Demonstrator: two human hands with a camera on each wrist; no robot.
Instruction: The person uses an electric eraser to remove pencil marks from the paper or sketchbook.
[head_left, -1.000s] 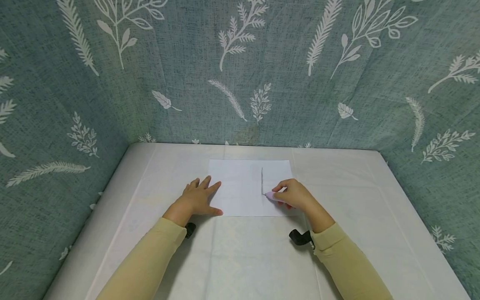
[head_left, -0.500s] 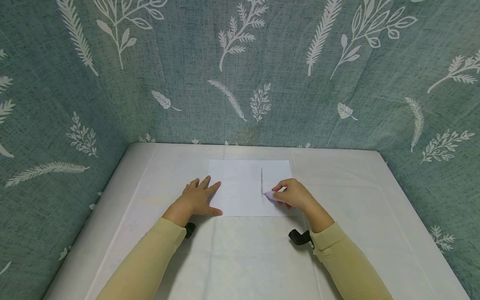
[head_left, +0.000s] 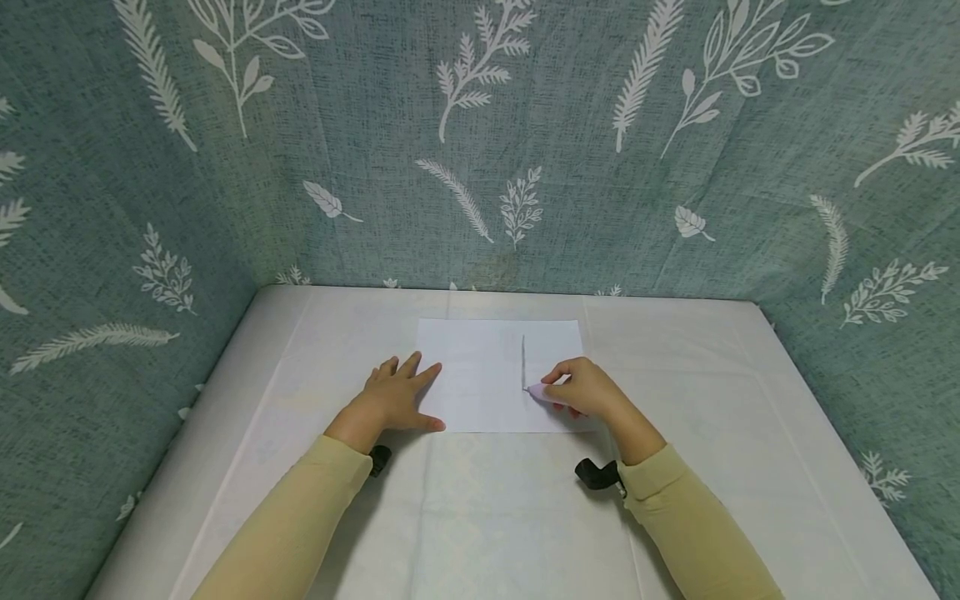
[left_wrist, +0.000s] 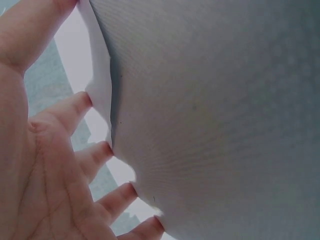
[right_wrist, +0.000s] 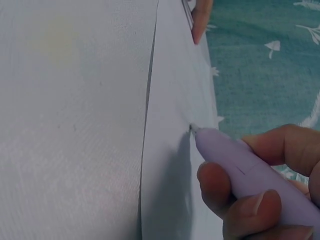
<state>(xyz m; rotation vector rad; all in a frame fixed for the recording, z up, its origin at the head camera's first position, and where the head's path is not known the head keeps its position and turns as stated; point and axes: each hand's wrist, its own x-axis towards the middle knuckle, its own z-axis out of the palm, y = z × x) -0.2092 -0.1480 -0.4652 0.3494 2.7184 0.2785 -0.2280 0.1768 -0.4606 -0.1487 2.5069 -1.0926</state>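
A white sheet of paper point(head_left: 472, 375) lies flat on the table, with one dark line point(head_left: 523, 360) running down its right half. My left hand point(head_left: 397, 398) rests at the sheet's left edge, fingers spread and fairly straight; the left wrist view shows the fingertips along the paper's edge point(left_wrist: 102, 75). In my right hand point(head_left: 588, 390) I pinch a thick lilac pen point(right_wrist: 240, 167) between thumb and fingers. Its tip is at the line's lower end, slanting down to the paper. The pen's back end is hidden by my hand.
A white cloth point(head_left: 480, 517) covers the table. Green leaf-patterned fabric point(head_left: 480, 167) hangs behind and at both sides. Black wrist devices point(head_left: 597, 474) sit under both sleeves.
The pen tip and my right hand have shifted very slightly left, to the bottom of the line. My left hand stays put.
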